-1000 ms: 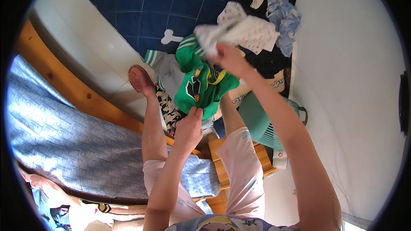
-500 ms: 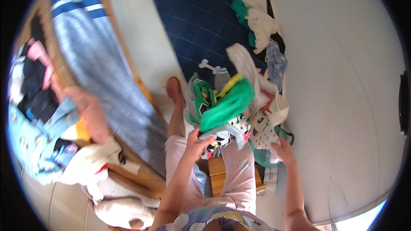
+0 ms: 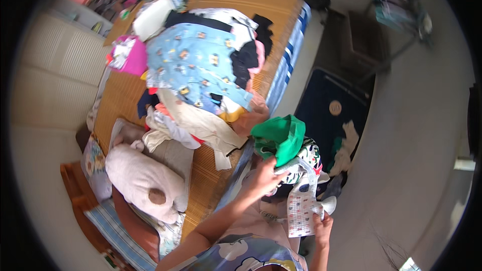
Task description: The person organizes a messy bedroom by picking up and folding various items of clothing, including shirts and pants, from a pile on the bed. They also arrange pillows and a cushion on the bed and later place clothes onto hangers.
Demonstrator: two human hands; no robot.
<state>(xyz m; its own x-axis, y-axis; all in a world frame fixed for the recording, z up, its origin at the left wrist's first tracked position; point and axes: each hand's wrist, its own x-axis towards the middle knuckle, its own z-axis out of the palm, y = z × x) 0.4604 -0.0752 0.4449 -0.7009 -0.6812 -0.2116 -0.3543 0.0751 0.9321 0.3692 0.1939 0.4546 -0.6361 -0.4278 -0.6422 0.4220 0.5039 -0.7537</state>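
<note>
The green garment (image 3: 279,135) sits bunched just beyond the person's left hand (image 3: 266,175), at the far side of a bundle of clothes held out in front of the body. The left hand is closed on the bundle, thumb uppermost, right at the green cloth's near edge. Against the green, on its right, I see a patterned garment (image 3: 311,154) in black, white and red. A white printed garment (image 3: 301,216) hangs nearer, in the gap between the two hands. The right hand (image 3: 323,224) has its fingers curled in, pinching that white cloth at its right edge; exactly which fold it grips, I can't tell.

The left arm slants from the near edge, forward and to the right, so its hand reaches farther out. The right forearm points almost straight ahead, and its hand stays nearer the body.

Over on the left is the bed (image 3: 208,180), with a light blue garment (image 3: 188,60) spread among other clothes, a pink basket (image 3: 133,60) at the far left and a plush toy (image 3: 140,178) nearer. Off to the far right, pale clothes (image 3: 345,153) lie on a navy mat (image 3: 319,100).
</note>
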